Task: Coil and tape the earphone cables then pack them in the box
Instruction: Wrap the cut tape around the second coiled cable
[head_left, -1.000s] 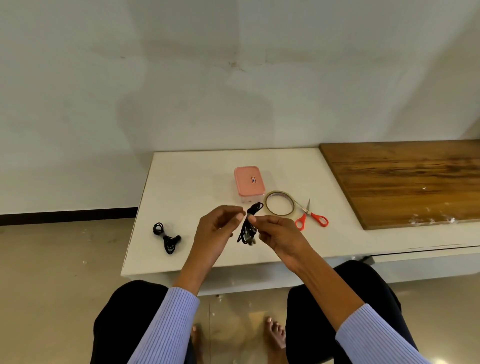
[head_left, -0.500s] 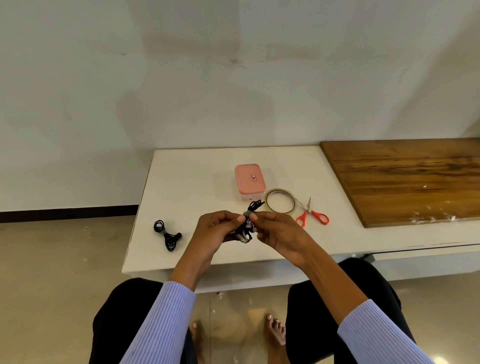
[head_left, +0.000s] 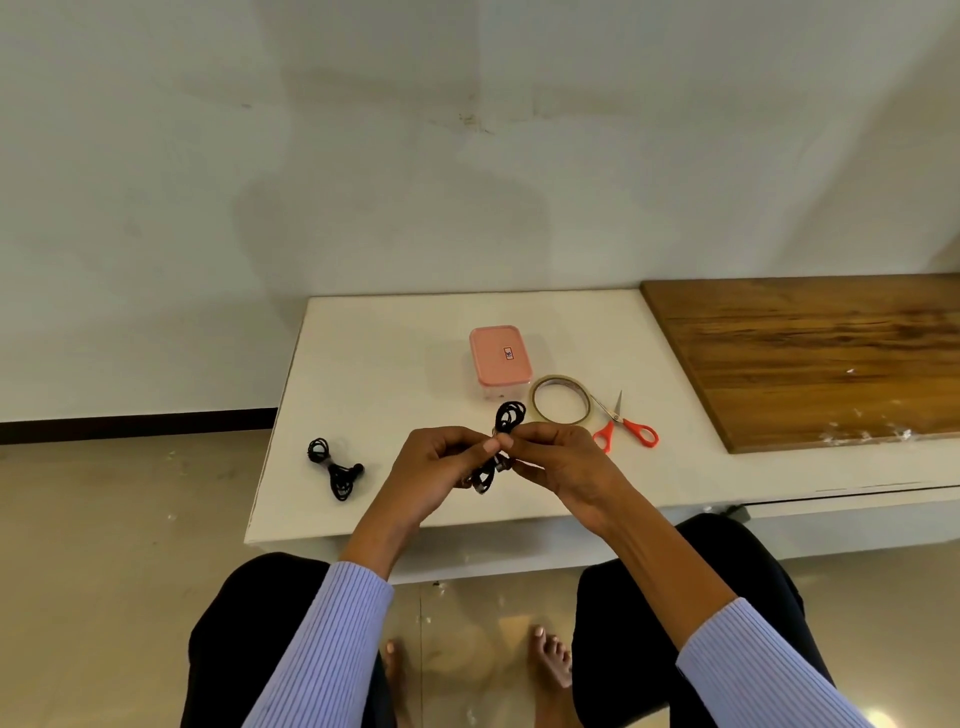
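A coiled black earphone cable (head_left: 508, 419) is pinched at its middle between my left hand (head_left: 434, 465) and my right hand (head_left: 558, 460), above the front of the white table (head_left: 395, 364). One loop sticks up past my fingers and the other end hangs below them. A second black earphone bundle (head_left: 335, 467) lies on the table at the left. The pink lidded box (head_left: 500, 359) stands shut behind my hands. A roll of clear tape (head_left: 560, 399) and orange-handled scissors (head_left: 626, 427) lie to its right.
A wooden board (head_left: 810, 358) covers the right part of the table. A white wall rises right behind the table. My knees and bare feet are below the table's front edge, over a tiled floor.
My two hands have come together on the middle of the cable bundle; a second ago they were a little apart, with the bundle hanging from my right hand.
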